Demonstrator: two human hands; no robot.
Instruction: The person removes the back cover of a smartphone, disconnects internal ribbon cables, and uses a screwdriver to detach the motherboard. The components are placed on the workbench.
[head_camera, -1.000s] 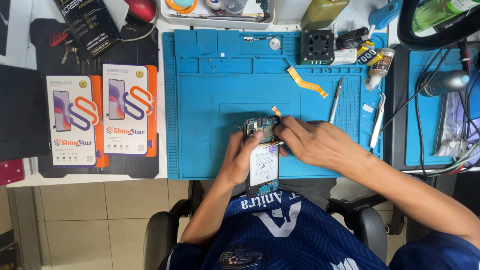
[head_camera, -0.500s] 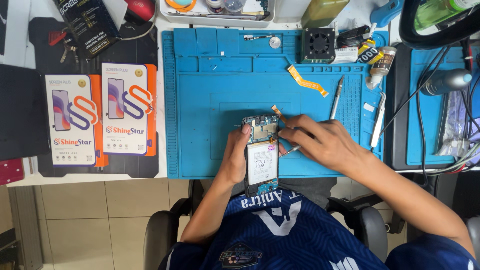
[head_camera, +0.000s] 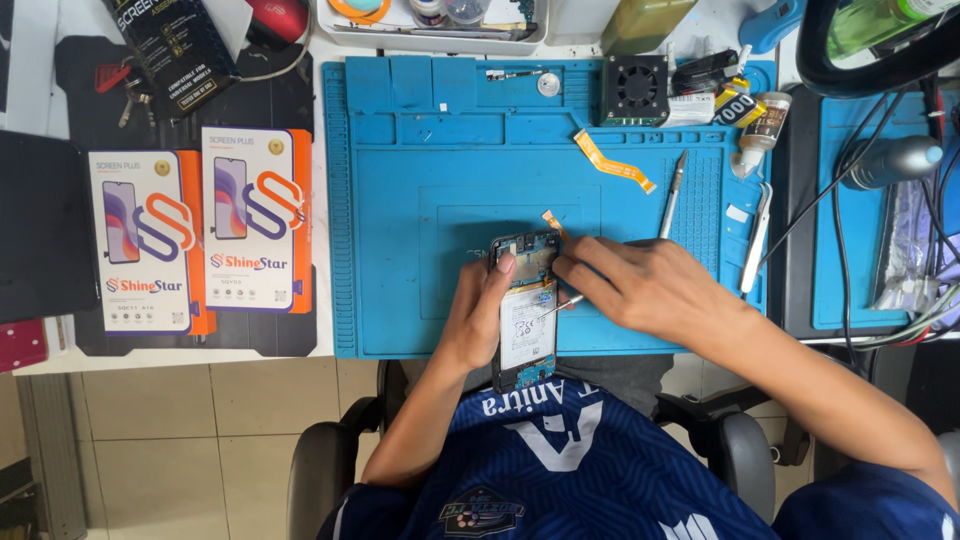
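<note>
Since the picture a second ago, the opened phone has slid a little toward the person, so that its lower end now hangs past the near edge of the blue work mat and over the lap. Half a second ago it already lay much as it does now; only the fingers have shifted slightly.

The left hand is wrapped around the phone's left side, its thumb lying across the upper part of the exposed inside, closed firmly on the body. The right hand is curled almost shut around a thin metal tool, whose tip meets the phone's right edge beside the white battery. A small orange flex strip sticks out just above the phone's top corner.

Ahead of the hands the middle of the mat is bare up to a longer orange ribbon cable and a grey tweezer lying upright to the right. A white plastic pry tool rests near the mat's right edge, close to the right wrist. On the left, well apart from the phone, two screen boxes lie side by side on a dark pad. A small black fan and glue bottles crowd the far right corner.
</note>
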